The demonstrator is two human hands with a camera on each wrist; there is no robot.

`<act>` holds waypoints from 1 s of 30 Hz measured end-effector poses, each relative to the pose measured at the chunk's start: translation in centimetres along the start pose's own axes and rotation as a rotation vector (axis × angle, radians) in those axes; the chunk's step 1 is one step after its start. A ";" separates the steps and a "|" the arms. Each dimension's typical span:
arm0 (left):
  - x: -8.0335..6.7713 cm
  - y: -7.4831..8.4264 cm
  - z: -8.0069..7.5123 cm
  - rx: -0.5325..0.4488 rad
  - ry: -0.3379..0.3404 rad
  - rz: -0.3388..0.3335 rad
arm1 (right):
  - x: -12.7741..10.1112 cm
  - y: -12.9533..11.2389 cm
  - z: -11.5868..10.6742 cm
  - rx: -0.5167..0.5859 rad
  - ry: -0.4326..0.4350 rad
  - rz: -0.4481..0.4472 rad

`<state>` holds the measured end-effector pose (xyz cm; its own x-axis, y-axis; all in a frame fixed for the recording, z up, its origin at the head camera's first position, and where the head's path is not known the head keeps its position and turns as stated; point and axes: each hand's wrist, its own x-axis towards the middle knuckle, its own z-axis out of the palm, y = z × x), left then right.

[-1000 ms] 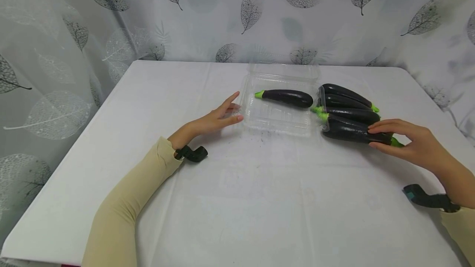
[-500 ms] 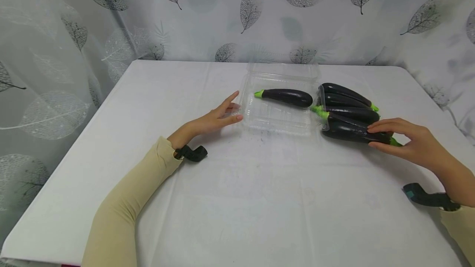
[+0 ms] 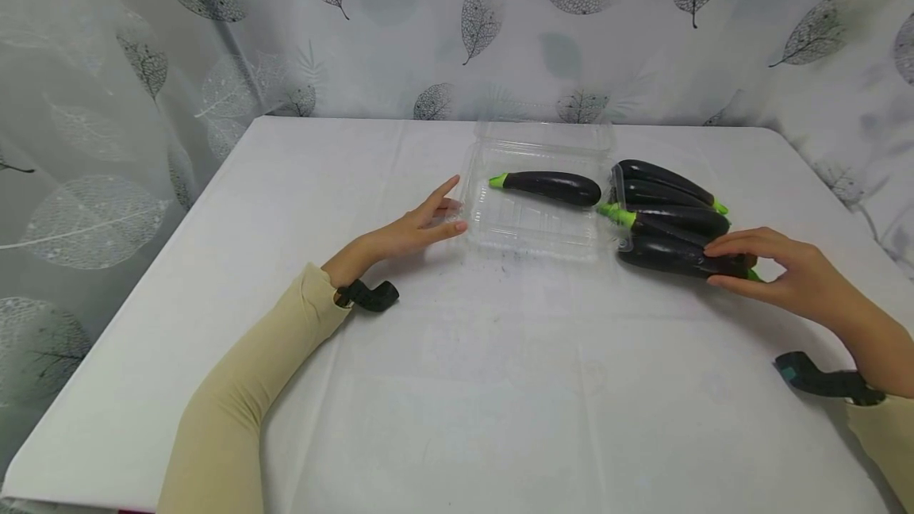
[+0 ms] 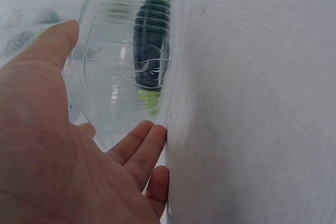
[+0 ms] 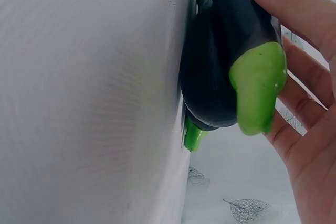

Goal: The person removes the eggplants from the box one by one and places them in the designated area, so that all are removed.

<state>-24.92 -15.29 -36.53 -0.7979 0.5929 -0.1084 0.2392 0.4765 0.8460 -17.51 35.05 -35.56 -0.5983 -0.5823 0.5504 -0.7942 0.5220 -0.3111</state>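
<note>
My left hand (image 3: 410, 230), fingers spread, touches the left side of a clear plastic clamshell box (image 3: 531, 236) whose lid stands open at the back. Inside lies one dark eggplant (image 3: 550, 187), its green stem end pointing left. With thumb and fingers, my right hand (image 3: 785, 272) grips the nearest eggplant (image 3: 664, 255) of a group to the right, close to its green stem end (image 5: 260, 87). Behind it lie several more eggplants (image 3: 664, 195), partly overlapping, against the box's right side. In the left wrist view, the thumb and fingers rest along the box wall (image 4: 100, 82).
A white cloth covers the table (image 3: 457, 387). Behind it hangs a pale curtain (image 3: 400, 30) printed with leaves, which also runs down the left and right sides. The table's back edge lies just behind the box.
My right hand and the eggplant it grips have shifted very slightly left. The left hand and the box stay where they were.
</note>
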 end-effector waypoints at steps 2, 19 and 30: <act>0.0 0.0 0.0 0.000 -0.001 0.002 | 0.0 0.0 0.0 0.002 -0.002 -0.001; 0.0 -0.1 0.0 -0.002 0.004 -0.011 | 0.4 -0.4 0.0 0.010 -0.011 -0.039; -0.1 0.1 0.0 -0.010 0.002 -0.011 | 0.9 -0.5 0.3 0.080 0.025 -0.052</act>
<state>-24.81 -15.35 -36.42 -0.8016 0.5864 -0.1161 0.2255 0.4765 0.8498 -17.69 34.05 -35.16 -0.5543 -0.5906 0.5864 -0.8304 0.4400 -0.3418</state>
